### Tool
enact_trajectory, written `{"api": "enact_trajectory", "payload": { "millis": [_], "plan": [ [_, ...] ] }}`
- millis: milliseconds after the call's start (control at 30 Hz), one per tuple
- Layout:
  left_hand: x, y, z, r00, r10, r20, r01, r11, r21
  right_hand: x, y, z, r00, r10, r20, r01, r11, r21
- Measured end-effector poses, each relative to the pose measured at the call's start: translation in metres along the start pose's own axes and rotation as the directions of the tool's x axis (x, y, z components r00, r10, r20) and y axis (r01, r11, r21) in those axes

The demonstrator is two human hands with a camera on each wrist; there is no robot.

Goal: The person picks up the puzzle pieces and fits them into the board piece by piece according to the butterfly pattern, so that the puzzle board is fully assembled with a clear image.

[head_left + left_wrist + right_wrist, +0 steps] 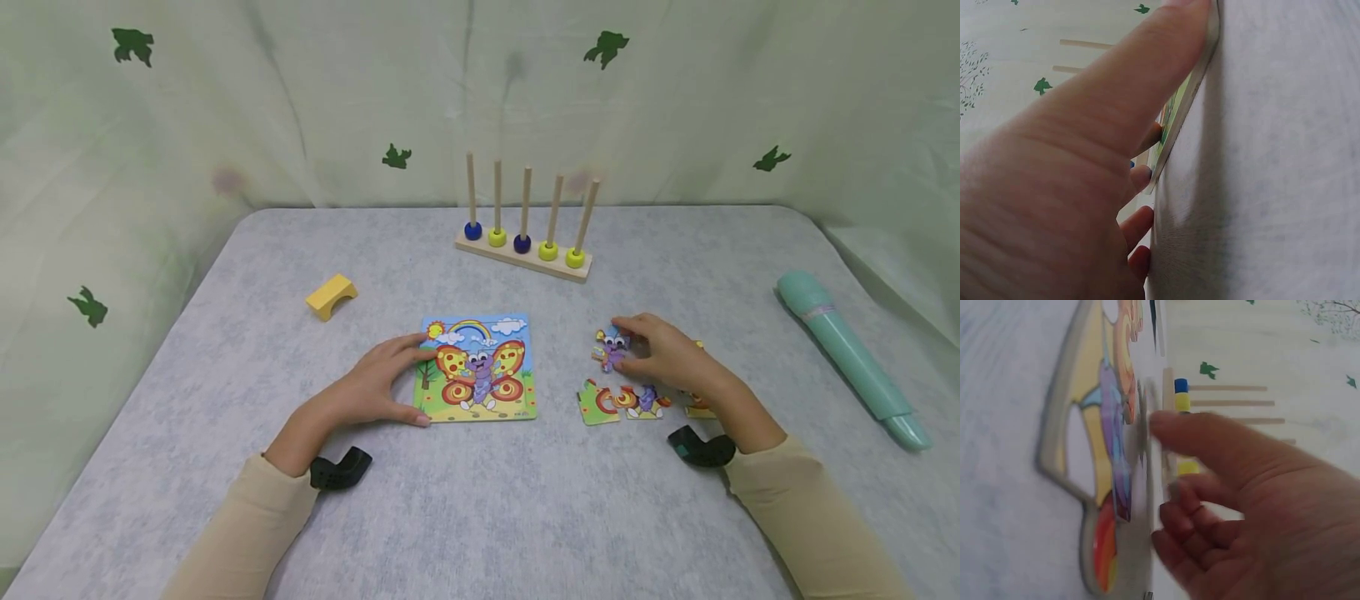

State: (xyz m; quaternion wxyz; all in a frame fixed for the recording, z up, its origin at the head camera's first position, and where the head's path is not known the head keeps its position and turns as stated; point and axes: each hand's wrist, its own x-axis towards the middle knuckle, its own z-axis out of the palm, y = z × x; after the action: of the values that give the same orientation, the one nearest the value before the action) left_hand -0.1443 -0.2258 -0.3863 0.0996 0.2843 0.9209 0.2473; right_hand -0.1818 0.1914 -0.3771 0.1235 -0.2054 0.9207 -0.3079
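Note:
My left hand (382, 379) rests at the left side of a square butterfly puzzle board (491, 332), thumb by its lower left corner and a finger over its upper left edge. The left wrist view shows the thumb against the board's edge and two fingers down by the tabletop. My right hand (666, 354) holds a puzzle piece (612, 344) with the butterfly's face by its right side, between thumb and index finger. Just below lie a green corner piece (597, 408) and a piece with the butterfly's body (647, 403). More pieces are partly hidden under the right hand and wrist.
Behind the board stands a wooden peg rack (525, 257) with blue and yellow beads. A yellow arch block (331, 297) lies at the left. At the far right is a teal microphone-shaped object (851, 358). Fabric walls rise behind the grey table (510, 517).

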Motion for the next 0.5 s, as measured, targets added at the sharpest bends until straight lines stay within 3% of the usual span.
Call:
{"api": "enact_trajectory", "payload": {
  "millis": [200,500],
  "plan": [
    [0.0,-0.001,0.001,1.0,-0.002,-0.001,0.002,1.0,-0.002,-0.002,-0.021,-0.001,0.984,-0.128,-0.121,0.134,0.99,0.044],
    [0.0,-0.001,0.001,1.0,-0.02,0.002,0.02,1.0,-0.001,0.009,-0.085,0.011,0.935,-0.281,-0.214,0.311,0.943,0.119]
  ]
}}
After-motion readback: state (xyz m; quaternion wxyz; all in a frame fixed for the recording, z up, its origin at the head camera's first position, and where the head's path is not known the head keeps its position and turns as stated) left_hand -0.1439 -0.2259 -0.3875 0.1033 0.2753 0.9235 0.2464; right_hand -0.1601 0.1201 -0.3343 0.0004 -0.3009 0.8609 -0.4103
